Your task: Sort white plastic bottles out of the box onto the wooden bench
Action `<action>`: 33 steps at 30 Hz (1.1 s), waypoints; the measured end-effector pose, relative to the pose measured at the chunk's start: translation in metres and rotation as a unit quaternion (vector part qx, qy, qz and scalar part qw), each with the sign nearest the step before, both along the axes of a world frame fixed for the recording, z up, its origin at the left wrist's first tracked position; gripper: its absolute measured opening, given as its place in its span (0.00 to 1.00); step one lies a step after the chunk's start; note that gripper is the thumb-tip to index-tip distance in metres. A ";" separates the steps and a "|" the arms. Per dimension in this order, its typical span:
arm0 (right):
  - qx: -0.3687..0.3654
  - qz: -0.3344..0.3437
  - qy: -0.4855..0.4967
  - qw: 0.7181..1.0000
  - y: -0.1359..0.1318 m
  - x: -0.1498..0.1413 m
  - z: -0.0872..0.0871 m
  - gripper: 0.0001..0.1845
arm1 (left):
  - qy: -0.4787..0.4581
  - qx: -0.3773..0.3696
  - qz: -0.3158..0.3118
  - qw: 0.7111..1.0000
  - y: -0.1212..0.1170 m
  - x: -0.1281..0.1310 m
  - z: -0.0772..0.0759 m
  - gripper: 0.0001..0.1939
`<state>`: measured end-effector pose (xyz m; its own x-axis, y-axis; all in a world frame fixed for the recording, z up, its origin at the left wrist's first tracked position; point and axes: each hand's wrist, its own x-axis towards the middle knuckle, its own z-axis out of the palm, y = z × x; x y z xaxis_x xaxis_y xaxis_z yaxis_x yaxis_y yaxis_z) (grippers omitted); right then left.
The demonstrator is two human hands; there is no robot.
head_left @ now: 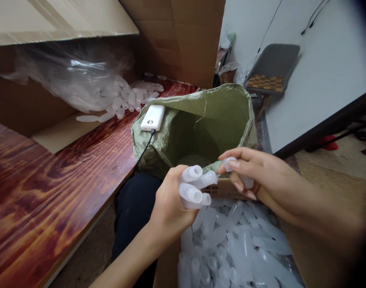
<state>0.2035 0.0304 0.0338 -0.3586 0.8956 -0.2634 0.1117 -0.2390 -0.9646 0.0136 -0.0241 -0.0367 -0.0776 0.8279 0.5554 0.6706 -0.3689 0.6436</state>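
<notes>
Here, left hand (171, 202) closed around four visible tubes (190, 193), six o'clock, right hand (255, 170) pinching one translucent piece (229, 164), a second piece (248, 182) in curled fingers, four o'clock, one box (167, 260) of many loose tubes, five o'clock.

Grey chair (271, 68) against a pale wall (327, 68), reddish wood-grained table (65, 192) at left, floor (342, 164) perhaps tan

The only view, the head camera's, looks from the wearer's eyes forward and steeply down, slightly tilted. Both hands come up close, the left (171, 202) from seven o'clock, the right (270, 180) from four; the sack (249, 116) stands just beyond, toward twelve, the chair (286, 60) farther off at one.
</notes>
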 end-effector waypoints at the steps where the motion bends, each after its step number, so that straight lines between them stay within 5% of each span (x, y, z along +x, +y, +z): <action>1: 0.017 -0.007 -0.001 1.000 0.001 0.002 -0.001 0.14 | 0.003 -0.004 -0.005 1.000 0.000 0.000 -0.001 0.21; 9: 0.197 0.028 -0.124 0.972 -0.004 0.006 0.006 0.13 | 0.051 0.011 -0.038 0.998 0.004 0.004 -0.008 0.21; 14: 0.351 0.061 -0.252 0.900 -0.014 0.001 0.011 0.10 | 0.083 0.024 -0.065 0.994 0.004 0.003 -0.012 0.23; 21: 0.514 0.122 -0.285 0.800 -0.018 0.007 -0.005 0.06 | 0.171 0.074 -0.051 0.981 0.005 -0.001 -0.015 0.28; 33: 0.528 0.164 -0.340 0.760 -0.017 0.003 -0.011 0.07 | 0.222 0.117 -0.049 0.967 0.003 -0.001 -0.009 0.22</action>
<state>0.2062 0.0137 0.0230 -0.7116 0.6274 0.3162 0.5569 0.7781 -0.2906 0.0123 -0.0214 -0.0460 0.2836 0.6667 0.6892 0.8158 -0.5455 0.1920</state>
